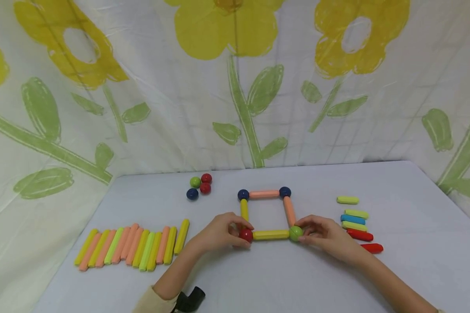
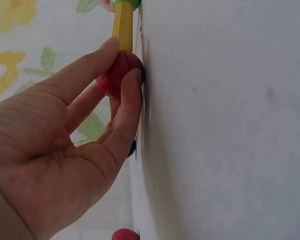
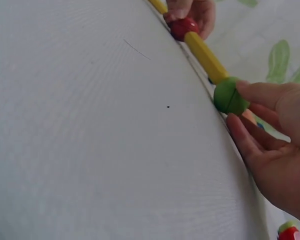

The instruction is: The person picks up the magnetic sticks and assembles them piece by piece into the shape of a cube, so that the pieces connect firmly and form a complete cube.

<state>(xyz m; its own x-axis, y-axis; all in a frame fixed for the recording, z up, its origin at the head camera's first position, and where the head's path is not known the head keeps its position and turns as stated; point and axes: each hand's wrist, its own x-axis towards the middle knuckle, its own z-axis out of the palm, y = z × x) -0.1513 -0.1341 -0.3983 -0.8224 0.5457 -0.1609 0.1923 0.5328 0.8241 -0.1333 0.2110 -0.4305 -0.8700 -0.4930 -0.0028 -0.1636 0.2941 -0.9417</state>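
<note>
A four-sided frame of rods and balls lies on the table. Its near left corner is a red ball (image 1: 246, 235), pinched between the thumb and fingers of my left hand (image 1: 219, 232). My right hand (image 1: 330, 240) pinches the green ball (image 1: 295, 233) at the near right corner. Between these two runs a yellow rod (image 1: 271, 235), touching both, as the right wrist view also shows. Another yellow rod (image 1: 244, 209) forms the left side. Peach rods make the right side (image 1: 289, 210) and the far side (image 1: 264, 194). Dark blue balls sit at the far left (image 1: 243, 194) and far right (image 1: 285, 192) corners.
Left of the frame lies a row of yellow, peach and lime rods (image 1: 133, 247). Behind it are loose balls: green (image 1: 195, 182), blue (image 1: 192, 194) and two red (image 1: 205, 188). Shorter lime, blue and red rods (image 1: 359, 235) lie beyond my right hand. A flowered curtain (image 1: 172, 130) hangs behind.
</note>
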